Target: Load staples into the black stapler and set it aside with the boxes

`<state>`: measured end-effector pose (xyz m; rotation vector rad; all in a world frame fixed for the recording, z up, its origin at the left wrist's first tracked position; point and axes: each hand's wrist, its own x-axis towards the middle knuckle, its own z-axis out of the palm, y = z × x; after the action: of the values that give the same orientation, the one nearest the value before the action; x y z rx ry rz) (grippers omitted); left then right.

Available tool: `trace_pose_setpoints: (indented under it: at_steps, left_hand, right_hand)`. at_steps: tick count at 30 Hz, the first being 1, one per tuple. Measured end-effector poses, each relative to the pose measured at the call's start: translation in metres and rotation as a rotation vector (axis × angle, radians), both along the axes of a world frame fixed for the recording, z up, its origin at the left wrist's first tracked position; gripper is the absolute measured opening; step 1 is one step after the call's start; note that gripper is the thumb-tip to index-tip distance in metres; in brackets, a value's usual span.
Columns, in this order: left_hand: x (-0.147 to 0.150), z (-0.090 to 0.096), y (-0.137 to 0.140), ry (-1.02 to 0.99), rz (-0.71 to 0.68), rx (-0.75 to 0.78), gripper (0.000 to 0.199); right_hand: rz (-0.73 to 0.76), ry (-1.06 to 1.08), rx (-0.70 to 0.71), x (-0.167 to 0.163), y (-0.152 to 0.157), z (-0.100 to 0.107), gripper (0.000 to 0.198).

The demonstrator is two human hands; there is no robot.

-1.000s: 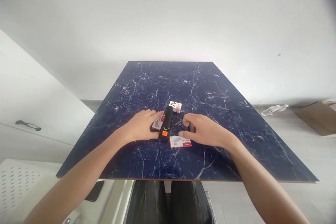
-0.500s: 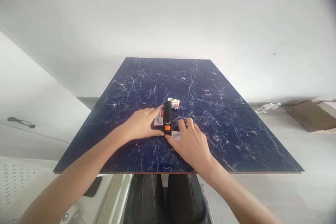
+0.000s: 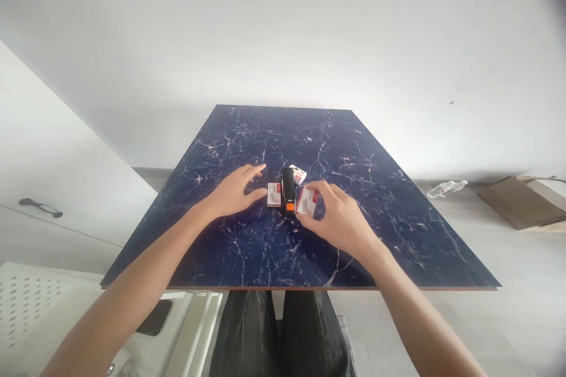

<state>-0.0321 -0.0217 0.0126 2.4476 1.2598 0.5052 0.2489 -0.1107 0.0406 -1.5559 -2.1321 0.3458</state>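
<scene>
A slim black tool with an orange patch at its near end [image 3: 289, 185], perhaps a stapler, lies lengthwise on the dark blue marbled table [image 3: 274, 135]. Against its left side sits a small white and red box [image 3: 273, 195]; my left hand [image 3: 236, 189] is just left of that box, fingers apart and holding nothing. My right hand [image 3: 342, 215] pinches a second small red and white box [image 3: 306, 201] between thumb and fingers, at the tool's right side. Behind the tool's far end a third white and red box [image 3: 299, 174] lies at an angle, partly hidden.
A white wall [image 3: 283, 29] rises behind the table. To the right, a clear plastic bottle [image 3: 446, 188] and a cardboard box [image 3: 522, 203] are on the floor. A white drawer front with a dark handle [image 3: 40, 208] stands left. A dark phone-like slab [image 3: 154, 317] lies below at left.
My left hand has let go of the tool and left box and drawn back left. My right hand has closed on the right box, now tilted. The view has shifted slightly.
</scene>
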Motion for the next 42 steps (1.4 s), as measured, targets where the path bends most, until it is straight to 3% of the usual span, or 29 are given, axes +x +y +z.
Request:
trace_pose_setpoints:
  at_steps: [4,7,10,14,16,19,22,26,31,37,40,42]
  left_hand:
    - [-0.012,-0.001,0.011,-0.156,-0.003,0.009,0.062]
    - [-0.013,-0.010,0.013,-0.163,-0.062,-0.080,0.086]
    - [-0.009,-0.018,0.012,-0.082,-0.087,-0.136,0.107]
    - [0.002,-0.022,0.013,-0.034,-0.090,-0.125,0.112]
    - [0.006,-0.022,0.014,-0.032,-0.089,-0.123,0.111]
    - [0.013,-0.022,0.013,-0.026,-0.073,-0.131,0.109]
    - [0.017,-0.020,0.009,-0.024,-0.064,-0.139,0.108]
    - [0.018,-0.016,0.004,-0.020,-0.069,-0.174,0.108]
    - [0.019,-0.015,-0.001,-0.001,-0.063,-0.184,0.110]
    - [0.018,-0.017,-0.006,0.023,-0.074,-0.127,0.109]
    - [0.017,-0.015,-0.002,-0.068,-0.082,-0.094,0.087]
    - [0.016,-0.015,0.004,-0.171,0.013,-0.054,0.069]
  right_hand:
    - [0.247,0.007,0.179,-0.035,0.050,0.016,0.062]
    - [0.346,-0.107,0.116,-0.053,0.081,0.015,0.072]
    - [0.402,-0.095,0.045,-0.048,0.096,0.014,0.068]
    - [0.208,0.122,0.125,-0.007,0.107,0.009,0.043]
    - [0.168,0.117,0.026,0.015,0.114,-0.001,0.052]
    - [0.260,0.040,-0.101,0.032,0.126,-0.021,0.075]
    - [0.338,0.014,-0.165,0.033,0.135,-0.035,0.083]
    - [0.330,0.055,-0.208,0.028,0.142,-0.037,0.076]
    - [0.252,0.072,-0.289,0.030,0.142,-0.035,0.071]
    - [0.135,0.158,-0.274,0.028,0.141,-0.045,0.069]
    - [0.016,0.219,-0.184,0.024,0.142,-0.046,0.065]
    - [-0.057,0.277,-0.062,0.018,0.142,-0.038,0.061]
